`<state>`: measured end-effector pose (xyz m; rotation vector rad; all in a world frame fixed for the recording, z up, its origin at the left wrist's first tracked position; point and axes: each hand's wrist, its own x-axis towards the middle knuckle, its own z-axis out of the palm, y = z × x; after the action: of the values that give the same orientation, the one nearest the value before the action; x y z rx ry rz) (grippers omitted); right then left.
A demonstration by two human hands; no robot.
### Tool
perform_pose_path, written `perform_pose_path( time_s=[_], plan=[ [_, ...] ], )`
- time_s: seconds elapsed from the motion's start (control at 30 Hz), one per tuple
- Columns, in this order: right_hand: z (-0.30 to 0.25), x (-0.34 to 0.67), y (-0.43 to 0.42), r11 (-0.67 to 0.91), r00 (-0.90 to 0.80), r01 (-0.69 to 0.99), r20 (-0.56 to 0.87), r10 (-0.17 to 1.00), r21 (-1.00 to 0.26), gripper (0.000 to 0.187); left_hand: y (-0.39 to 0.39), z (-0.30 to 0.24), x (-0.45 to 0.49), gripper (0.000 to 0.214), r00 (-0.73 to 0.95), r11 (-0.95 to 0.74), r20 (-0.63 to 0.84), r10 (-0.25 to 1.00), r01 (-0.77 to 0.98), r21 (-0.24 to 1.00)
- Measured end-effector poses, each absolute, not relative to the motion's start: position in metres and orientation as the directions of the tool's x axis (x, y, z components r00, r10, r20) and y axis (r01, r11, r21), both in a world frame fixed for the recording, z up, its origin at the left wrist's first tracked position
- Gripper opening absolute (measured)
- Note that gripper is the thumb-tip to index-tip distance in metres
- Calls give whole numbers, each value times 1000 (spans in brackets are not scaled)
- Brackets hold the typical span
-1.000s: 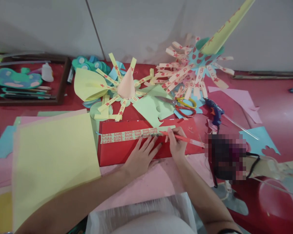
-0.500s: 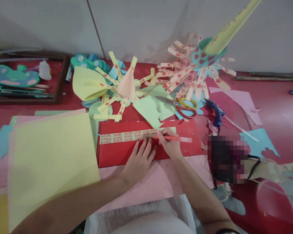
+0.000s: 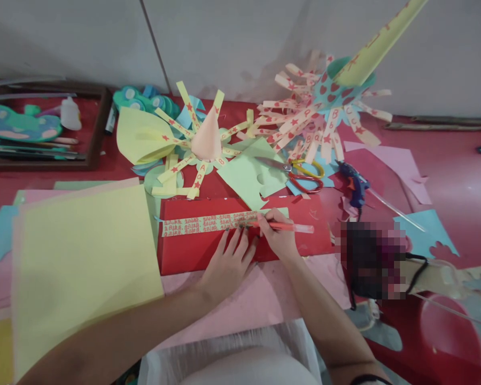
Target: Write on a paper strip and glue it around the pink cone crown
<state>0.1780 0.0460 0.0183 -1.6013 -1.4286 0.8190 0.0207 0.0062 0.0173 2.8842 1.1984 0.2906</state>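
Pointing left — red pen (image 3: 285, 226) | long axis nearly sideways | right grip (image 3: 279, 238)

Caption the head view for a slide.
Right hand holds a slim red pen to a long, pale green paper strip of red writing; left hand at its edge.

The right hand (image 3: 281, 239) holds a red pen (image 3: 303, 229) at a lettered strip (image 3: 196, 225), the left hand (image 3: 230, 259) touching its edge.

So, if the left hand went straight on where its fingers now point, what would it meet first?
Most likely the pale green strip with red writing; the left hand seems to lie right at that strip's lower edge, though depth there is hard to judge.
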Motion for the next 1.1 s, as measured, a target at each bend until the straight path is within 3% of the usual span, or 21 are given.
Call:
perform_pose_path(
  time_s=[1.1],
  plan=[
    [16, 180, 47, -50, 208, 455, 51, 977, -889, 32, 7, 18, 21, 39, 692, -710, 173, 700, 700, 73]
  ],
)
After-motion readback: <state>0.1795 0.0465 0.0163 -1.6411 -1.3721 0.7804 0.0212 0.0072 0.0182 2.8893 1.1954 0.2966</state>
